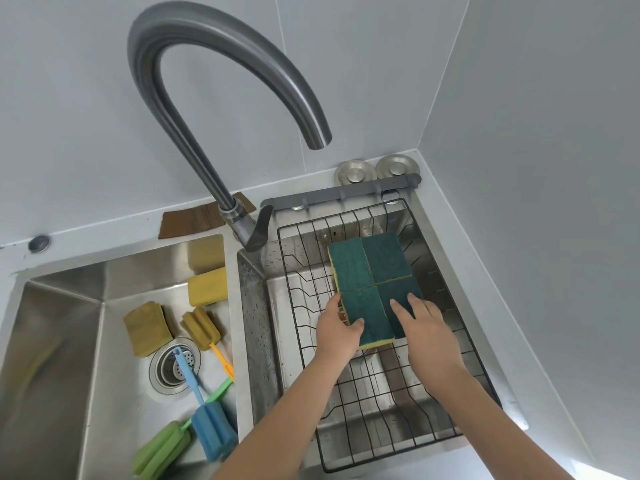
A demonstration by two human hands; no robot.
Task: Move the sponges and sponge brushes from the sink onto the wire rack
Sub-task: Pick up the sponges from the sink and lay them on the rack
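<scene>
While laid flat and slightly apart on the near-right sponge (401, 287), pressed rather than gripped with the right fingers (394, 303). Pinched the near-left sponge (360, 303) at its near corner, thumb on top, with the left hand (337, 329); other fingers hidden beneath. Steadied from above with the right hand (427, 327). Lay as a block of four, green side up, on the wire rack (381, 403) over the right basin. Left in the sink (62, 341): a yellow sponge (207, 285), a brownish sponge (147, 325), and yellow-headed (201, 327), blue (211, 434) and green (161, 448) sponge brushes. Judged light, soft, probably wet and squashy: best squeezed across opposite edges. Brushes better taken by their stiff handles than by the foam.
</scene>
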